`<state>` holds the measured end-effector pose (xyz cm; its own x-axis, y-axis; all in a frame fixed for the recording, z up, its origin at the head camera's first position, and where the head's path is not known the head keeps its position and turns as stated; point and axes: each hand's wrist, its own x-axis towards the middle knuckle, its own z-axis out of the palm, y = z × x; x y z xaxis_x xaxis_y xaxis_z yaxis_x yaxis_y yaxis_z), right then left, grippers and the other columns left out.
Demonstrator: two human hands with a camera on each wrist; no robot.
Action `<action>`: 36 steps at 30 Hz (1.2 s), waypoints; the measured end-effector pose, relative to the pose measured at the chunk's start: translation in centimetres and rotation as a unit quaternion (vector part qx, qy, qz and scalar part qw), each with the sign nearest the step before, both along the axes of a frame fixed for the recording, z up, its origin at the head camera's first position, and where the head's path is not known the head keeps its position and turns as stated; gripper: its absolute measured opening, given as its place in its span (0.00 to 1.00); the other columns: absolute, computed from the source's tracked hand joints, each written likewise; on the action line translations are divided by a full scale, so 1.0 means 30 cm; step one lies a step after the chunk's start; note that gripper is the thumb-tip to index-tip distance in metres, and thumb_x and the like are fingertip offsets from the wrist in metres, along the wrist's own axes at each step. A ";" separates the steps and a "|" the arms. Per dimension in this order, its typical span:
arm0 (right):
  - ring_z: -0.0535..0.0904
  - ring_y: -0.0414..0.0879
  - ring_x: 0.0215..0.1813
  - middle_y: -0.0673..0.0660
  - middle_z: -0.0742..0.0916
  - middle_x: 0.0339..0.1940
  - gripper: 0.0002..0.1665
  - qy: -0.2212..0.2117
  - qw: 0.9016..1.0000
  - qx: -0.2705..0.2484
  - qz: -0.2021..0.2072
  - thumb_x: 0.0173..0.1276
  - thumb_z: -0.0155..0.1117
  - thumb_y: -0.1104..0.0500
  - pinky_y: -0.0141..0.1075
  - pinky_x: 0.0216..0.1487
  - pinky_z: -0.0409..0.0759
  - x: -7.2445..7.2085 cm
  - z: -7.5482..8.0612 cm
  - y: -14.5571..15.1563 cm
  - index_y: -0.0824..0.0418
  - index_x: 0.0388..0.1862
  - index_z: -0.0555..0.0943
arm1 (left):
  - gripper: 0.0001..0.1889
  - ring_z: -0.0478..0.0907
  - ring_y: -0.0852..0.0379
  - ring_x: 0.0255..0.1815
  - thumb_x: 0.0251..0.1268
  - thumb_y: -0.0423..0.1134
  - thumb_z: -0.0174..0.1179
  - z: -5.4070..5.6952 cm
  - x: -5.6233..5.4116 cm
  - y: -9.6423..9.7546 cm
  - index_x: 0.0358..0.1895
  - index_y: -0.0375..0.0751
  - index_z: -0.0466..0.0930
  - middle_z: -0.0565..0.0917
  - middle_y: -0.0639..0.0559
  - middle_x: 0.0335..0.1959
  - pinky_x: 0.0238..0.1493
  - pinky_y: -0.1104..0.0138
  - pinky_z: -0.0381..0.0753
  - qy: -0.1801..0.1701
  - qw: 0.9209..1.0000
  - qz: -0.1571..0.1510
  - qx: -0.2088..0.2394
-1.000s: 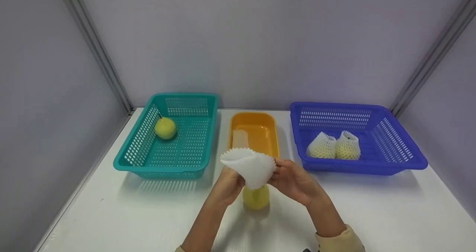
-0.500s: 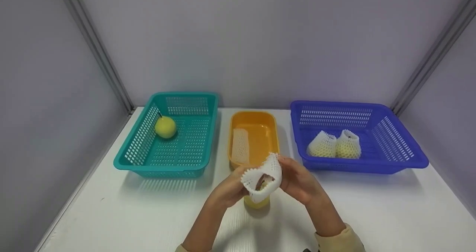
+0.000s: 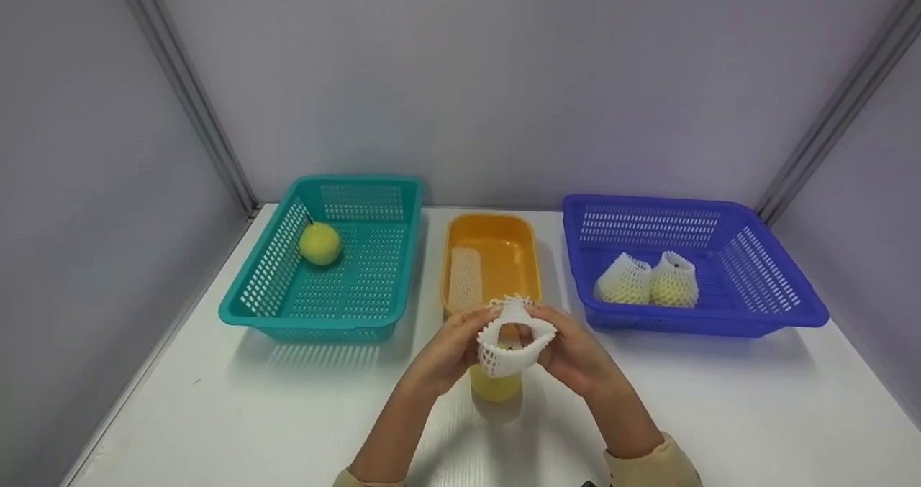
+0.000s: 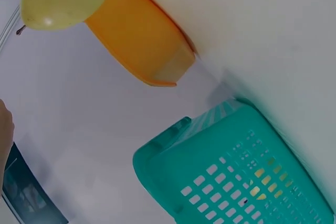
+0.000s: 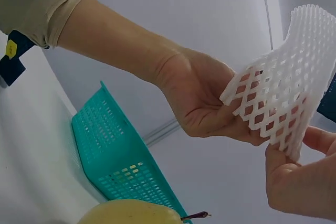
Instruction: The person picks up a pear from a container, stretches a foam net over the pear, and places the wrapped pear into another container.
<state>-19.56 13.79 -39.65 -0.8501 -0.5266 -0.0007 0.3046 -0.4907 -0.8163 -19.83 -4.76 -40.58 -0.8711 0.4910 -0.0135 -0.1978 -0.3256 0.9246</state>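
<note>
A white foam fruit net (image 3: pixel 516 343) is held between my two hands, its mouth stretched wide. My left hand (image 3: pixel 450 350) grips one side of the rim and my right hand (image 3: pixel 572 350) pinches the other. In the right wrist view the mesh of the foam net (image 5: pixel 283 82) spreads over the fingers of the left hand (image 5: pixel 205 93), with the right hand's thumb (image 5: pixel 278 166) at its lower edge. Directly below stands a yellow pear (image 3: pixel 496 388) on the white table, partly hidden by the net and hands. Its stem shows through the net's opening.
A teal basket (image 3: pixel 324 321) at the left holds one bare pear (image 3: pixel 320 244). Behind the hands, an orange tray (image 3: pixel 507 257) contains a flat foam net (image 3: pixel 465 278). The blue basket (image 3: pixel 705 321) at the right holds two pears in foam nets (image 3: pixel 622 282).
The net has been lowered from well above the pear and turned, so its mouth now gapes open above the fruit. Both hands have spread the rim wider.
</note>
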 end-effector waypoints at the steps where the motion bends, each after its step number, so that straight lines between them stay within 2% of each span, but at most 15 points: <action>1: 0.74 0.42 0.40 0.54 0.78 0.40 0.12 -0.003 1.000 0.007 -0.006 0.74 0.42 0.59 0.33 0.45 0.74 0.000 -0.003 0.000 0.63 0.46 0.73 | 0.18 0.76 0.56 0.37 0.68 0.44 0.49 0.000 -0.001 -0.002 0.52 0.33 0.75 0.79 0.47 0.39 0.38 0.67 0.75 -0.001 1.000 0.002 -0.008; 6: 0.72 0.46 0.48 0.55 0.77 0.47 0.13 -0.018 0.999 0.045 -0.022 0.74 0.42 0.58 0.37 0.53 0.71 -0.012 -0.024 0.007 0.62 0.49 0.72 | 0.19 0.74 0.57 0.36 0.70 0.44 0.47 -0.012 -0.013 -0.014 0.55 0.33 0.73 0.79 0.46 0.41 0.36 0.69 0.74 -0.007 0.999 0.007 -0.052; 12: 0.74 0.46 0.48 0.56 0.78 0.47 0.14 -0.017 0.995 0.094 -0.022 0.74 0.44 0.56 0.37 0.50 0.73 -0.039 -0.066 0.018 0.61 0.47 0.75 | 0.19 0.72 0.58 0.33 0.72 0.44 0.45 -0.047 -0.034 -0.024 0.55 0.34 0.72 0.77 0.47 0.38 0.32 0.68 0.73 -0.006 0.993 0.020 -0.115; 19: 0.76 0.45 0.46 0.57 0.79 0.48 0.14 -0.024 0.989 0.140 -0.025 0.72 0.47 0.58 0.36 0.48 0.74 -0.069 -0.136 0.033 0.63 0.49 0.74 | 0.19 0.72 0.56 0.34 0.71 0.47 0.45 -0.101 -0.060 -0.022 0.56 0.39 0.71 0.76 0.48 0.40 0.31 0.67 0.73 -0.032 0.978 0.063 -0.198; 25: 0.78 0.43 0.42 0.55 0.82 0.43 0.14 -0.057 0.984 0.164 -0.044 0.71 0.48 0.58 0.36 0.45 0.76 -0.082 -0.192 0.045 0.62 0.47 0.77 | 0.12 0.69 0.53 0.36 0.69 0.44 0.46 -0.145 -0.073 -0.008 0.46 0.41 0.71 0.72 0.48 0.39 0.27 0.66 0.72 -0.038 0.965 0.089 -0.243; 29: 0.77 0.43 0.40 0.54 0.82 0.39 0.13 -0.073 0.981 0.172 -0.057 0.71 0.49 0.58 0.36 0.43 0.76 -0.084 -0.224 0.040 0.62 0.44 0.79 | 0.14 0.69 0.52 0.36 0.68 0.42 0.47 -0.165 -0.075 0.003 0.50 0.40 0.72 0.73 0.47 0.41 0.25 0.65 0.72 -0.024 0.957 0.096 -0.272; 34: 0.76 0.43 0.40 0.53 0.82 0.38 0.12 -0.091 0.977 0.184 -0.066 0.69 0.51 0.57 0.36 0.43 0.75 -0.082 -0.257 0.029 0.61 0.42 0.79 | 0.16 0.69 0.52 0.35 0.68 0.41 0.45 -0.187 -0.075 0.001 0.54 0.38 0.70 0.73 0.45 0.41 0.24 0.66 0.73 -0.010 0.951 0.098 -0.292; 36: 0.76 0.42 0.40 0.53 0.81 0.38 0.12 -0.095 0.975 0.187 -0.067 0.69 0.51 0.57 0.35 0.42 0.75 -0.080 -0.267 0.028 0.60 0.42 0.80 | 0.18 0.70 0.51 0.38 0.68 0.42 0.46 -0.195 -0.076 -0.005 0.56 0.37 0.69 0.73 0.44 0.44 0.26 0.64 0.75 -0.012 0.950 0.097 -0.297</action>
